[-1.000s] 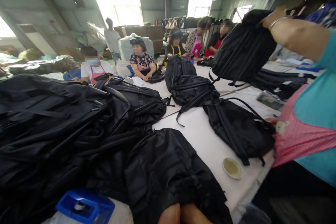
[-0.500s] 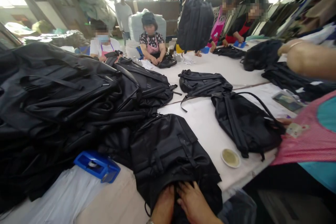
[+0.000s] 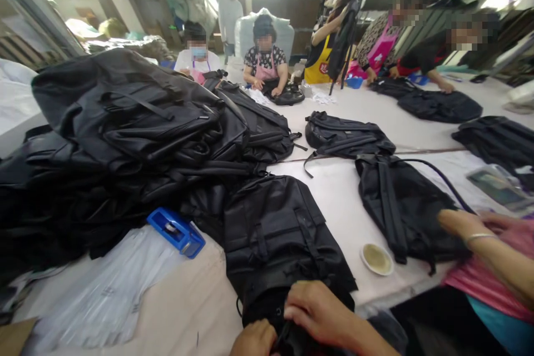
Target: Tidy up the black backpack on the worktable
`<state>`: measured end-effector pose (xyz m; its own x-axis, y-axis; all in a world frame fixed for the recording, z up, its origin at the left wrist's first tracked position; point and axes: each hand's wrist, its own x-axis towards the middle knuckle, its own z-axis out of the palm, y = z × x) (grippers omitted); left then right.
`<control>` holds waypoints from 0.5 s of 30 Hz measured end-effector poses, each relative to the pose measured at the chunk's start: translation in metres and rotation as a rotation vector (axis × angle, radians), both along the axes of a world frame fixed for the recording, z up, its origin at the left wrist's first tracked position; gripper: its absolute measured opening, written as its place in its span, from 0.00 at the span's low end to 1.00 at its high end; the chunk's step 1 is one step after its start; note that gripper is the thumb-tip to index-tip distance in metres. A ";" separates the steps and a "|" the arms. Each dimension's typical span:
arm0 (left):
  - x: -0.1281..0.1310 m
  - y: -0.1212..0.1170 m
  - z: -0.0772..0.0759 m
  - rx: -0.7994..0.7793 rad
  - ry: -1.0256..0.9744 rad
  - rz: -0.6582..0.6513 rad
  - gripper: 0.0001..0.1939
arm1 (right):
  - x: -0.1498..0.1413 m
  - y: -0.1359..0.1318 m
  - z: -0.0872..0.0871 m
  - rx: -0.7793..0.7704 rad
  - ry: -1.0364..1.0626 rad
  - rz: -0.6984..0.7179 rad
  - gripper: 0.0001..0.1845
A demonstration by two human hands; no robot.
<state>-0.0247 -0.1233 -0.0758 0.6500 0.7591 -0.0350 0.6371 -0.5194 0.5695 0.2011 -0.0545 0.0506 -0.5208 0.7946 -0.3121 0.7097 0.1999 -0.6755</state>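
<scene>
A black backpack (image 3: 279,233) lies flat on the white table (image 3: 337,206) right in front of me. Both my hands are at its near end. My left hand (image 3: 252,340) is curled closed at the bag's bottom edge, partly cut off by the frame. My right hand (image 3: 319,308) rests beside it with fingers bent, pinching the black fabric or a strap of the same backpack. What exactly sits between the fingers is hidden by the dark cloth.
A tall heap of black backpacks (image 3: 125,139) fills the left. A blue tape dispenser (image 3: 177,231) and clear plastic bags (image 3: 104,283) lie near it. A small dish (image 3: 376,258) sits right of my bag. A co-worker's hand (image 3: 459,222) touches another backpack (image 3: 406,208). Several people sit at the far side.
The view has tipped down and left. My hands have come further into view on the backpack's near end. The co-worker on the right lowered an arm onto the neighbouring backpack.
</scene>
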 end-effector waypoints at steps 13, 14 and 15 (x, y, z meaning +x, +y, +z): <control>0.016 0.014 0.006 -0.157 -0.319 0.397 0.14 | -0.028 0.033 -0.123 -0.381 -0.053 0.147 0.20; 0.015 0.017 0.002 -0.350 -0.327 0.498 0.13 | -0.025 0.037 -0.123 -0.431 -0.035 0.080 0.16; 0.014 0.022 -0.001 -0.521 -0.341 0.595 0.11 | -0.023 0.043 -0.122 -0.454 -0.032 0.011 0.14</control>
<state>-0.0110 -0.1016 -0.0773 0.1875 0.9181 -0.3492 0.4712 0.2278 0.8521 0.1784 -0.0117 -0.0711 -0.5127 0.5681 -0.6437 0.7310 -0.1043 -0.6744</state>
